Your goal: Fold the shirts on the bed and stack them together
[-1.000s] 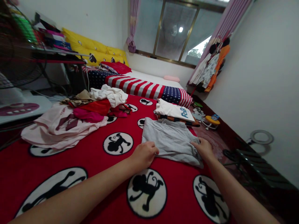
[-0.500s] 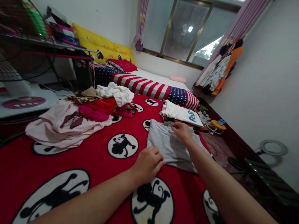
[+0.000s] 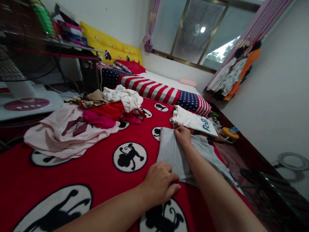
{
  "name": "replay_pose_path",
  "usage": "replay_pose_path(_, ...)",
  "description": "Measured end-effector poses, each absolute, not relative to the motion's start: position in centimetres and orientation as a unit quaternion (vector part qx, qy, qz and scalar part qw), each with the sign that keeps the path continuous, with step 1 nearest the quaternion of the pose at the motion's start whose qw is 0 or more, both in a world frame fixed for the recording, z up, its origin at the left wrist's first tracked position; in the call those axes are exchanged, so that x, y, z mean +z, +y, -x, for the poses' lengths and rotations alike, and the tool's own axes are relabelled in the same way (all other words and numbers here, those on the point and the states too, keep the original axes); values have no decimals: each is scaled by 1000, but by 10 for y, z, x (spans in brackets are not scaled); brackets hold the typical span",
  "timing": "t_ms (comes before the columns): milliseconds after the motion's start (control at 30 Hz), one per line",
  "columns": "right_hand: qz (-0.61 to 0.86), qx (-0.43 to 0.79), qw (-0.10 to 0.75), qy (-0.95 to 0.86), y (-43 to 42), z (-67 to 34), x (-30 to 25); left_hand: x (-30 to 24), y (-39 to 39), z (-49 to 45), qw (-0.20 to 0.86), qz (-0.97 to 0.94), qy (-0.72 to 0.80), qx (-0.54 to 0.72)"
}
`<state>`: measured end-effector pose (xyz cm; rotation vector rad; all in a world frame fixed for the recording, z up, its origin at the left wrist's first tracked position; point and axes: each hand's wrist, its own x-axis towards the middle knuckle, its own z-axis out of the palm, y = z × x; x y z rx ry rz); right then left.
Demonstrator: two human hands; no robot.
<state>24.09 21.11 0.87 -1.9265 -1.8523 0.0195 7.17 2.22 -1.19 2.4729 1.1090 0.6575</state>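
Observation:
A folded grey garment (image 3: 172,154) lies on a red blanket with black monkey medallions (image 3: 72,174). My left hand (image 3: 161,183) rests on the garment's near left corner, fingers curled against the cloth. Stretched across the grey fabric, my right hand (image 3: 182,136) pinches its far edge, close to a folded white shirt with blue lettering (image 3: 195,120) that tops a small stack.
A loose heap of clothes (image 3: 79,122), pink, red and white, lies to the left. Behind it stands a fan base (image 3: 26,103) and a dark shelf (image 3: 60,51). A striped flag-pattern bed (image 3: 156,90) runs toward the window. Dark racks (image 3: 270,183) stand on the floor at right.
My right hand has moved from the garment's near right corner over to its far edge. The left hand has stayed at the near left corner. The view has shifted slightly.

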Motion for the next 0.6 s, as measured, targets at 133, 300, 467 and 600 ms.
replay_pose_path(133, 683, 56, 241, -687, 211, -240, 1, -14, 20, -73, 178, -867, 403, 232)
replay_pose_path(300, 643, 142, 251, -710, 191, -282, 29, -16, 17, -75, 152, -880, 390, 226)
replay_pose_path(467, 688, 97, 261, -670, 159, -358, 49, -9, 23, -80, 126, -885, 386, 229)
replay_pose_path(600, 718, 72, 230, -653, 144, -391, 39, 2, 32, -103, 107, -896, 348, 255)
